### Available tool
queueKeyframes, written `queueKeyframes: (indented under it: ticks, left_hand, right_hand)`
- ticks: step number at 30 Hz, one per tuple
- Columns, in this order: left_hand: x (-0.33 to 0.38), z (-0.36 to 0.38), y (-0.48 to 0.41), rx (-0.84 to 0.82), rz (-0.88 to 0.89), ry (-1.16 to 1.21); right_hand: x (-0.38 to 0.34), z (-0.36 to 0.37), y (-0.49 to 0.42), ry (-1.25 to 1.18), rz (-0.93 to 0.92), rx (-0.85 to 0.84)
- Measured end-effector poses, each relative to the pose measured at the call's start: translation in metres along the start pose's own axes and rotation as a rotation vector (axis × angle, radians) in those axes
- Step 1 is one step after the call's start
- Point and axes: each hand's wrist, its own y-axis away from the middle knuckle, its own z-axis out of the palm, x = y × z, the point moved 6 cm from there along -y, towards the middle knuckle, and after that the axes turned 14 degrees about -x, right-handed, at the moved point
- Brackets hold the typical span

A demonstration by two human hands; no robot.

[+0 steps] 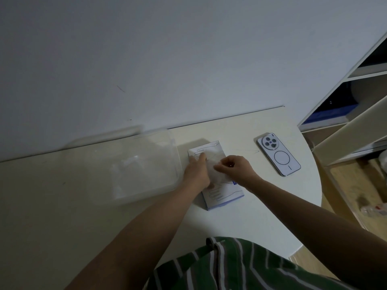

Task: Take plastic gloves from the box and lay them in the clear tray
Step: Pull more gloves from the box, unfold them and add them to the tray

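A person in a green striped shirt draws a plastic glove (214, 171) from a flat glove box (222, 196) lying on a white bench (251, 218). The right hand (235, 167) makes the grip: thumb and fingertips pinch narrowly on the thin, cloudy film where it rises out of the opening in the top of the box. The left hand (198, 171) lies just to the left of the grip, its fingers laid fairly straight on the box top, apparently steadying it. The clear tray (146, 198) sits on the bench to the left of the grip, close beside the box; a pale patch shows inside it, too blurred to say whether gloves already lie there. A smartphone (278, 154) rests face down on the bench to the right of the grip and well apart from it, and beyond it an open shelf unit (356, 91) stands off the bench. The step in hand appears to be the pull-out: the glove is partly clear of the box, not yet free. The next move likely calls for lifting the film up and away until it comes loose, with the box pinned so it does not lift too, then carrying it left over the tray wall and laying it flat.
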Motion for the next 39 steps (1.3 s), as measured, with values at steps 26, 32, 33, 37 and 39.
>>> queueKeyframes:
  ticks: [26, 32, 33, 37, 39]
  left_hand:
    - [0.006, -0.001, -0.010, 0.039, 0.030, -0.033]
    - [0.010, -0.001, -0.010, 0.040, 0.036, -0.072]
    - [0.010, 0.000, -0.010, 0.041, 0.036, -0.073]
    - [0.009, 0.002, -0.013, 0.041, 0.019, -0.117]
    - [0.009, 0.002, -0.012, 0.007, 0.011, -0.147]
  right_hand:
    - [-0.024, 0.000, -0.007, 0.142, -0.124, 0.112]
    - [-0.028, -0.018, -0.004, -0.208, -0.245, 0.120]
    - [-0.027, -0.019, -0.001, -0.246, -0.256, 0.112]
    - [-0.045, -0.029, 0.016, -0.398, -0.339, 0.152]
    - [-0.060, -0.038, 0.019, -0.422, -0.363, 0.148]
